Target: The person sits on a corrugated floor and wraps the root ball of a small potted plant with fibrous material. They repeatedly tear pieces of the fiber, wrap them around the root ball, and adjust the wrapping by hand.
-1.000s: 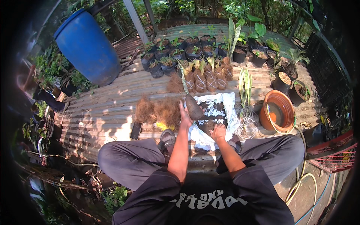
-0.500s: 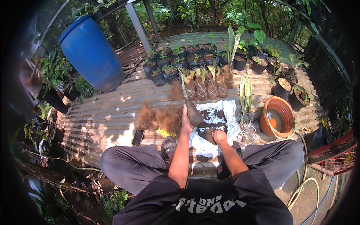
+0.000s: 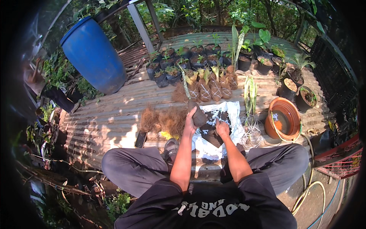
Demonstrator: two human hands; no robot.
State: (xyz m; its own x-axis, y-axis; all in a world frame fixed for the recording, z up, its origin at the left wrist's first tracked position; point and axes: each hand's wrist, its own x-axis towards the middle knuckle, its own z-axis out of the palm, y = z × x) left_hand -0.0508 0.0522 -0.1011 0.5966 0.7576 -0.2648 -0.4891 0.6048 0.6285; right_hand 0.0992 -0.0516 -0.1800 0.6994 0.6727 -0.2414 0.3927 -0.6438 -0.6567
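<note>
Left hand (image 3: 189,123) cupped the soil ball (image 3: 199,116) of a leafy seedling, crumbly and best held underneath; right hand (image 3: 222,128) was half-closed over loose soil (image 3: 213,118).

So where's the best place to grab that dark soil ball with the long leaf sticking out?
Probably around the rounded soil ball itself, cupped from its left side as the left hand does. The thin leaf rising from its top looks too slender to bear the weight.

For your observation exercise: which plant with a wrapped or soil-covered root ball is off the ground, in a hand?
The plant in the left hand; the wrapped plants stand behind it.
</note>
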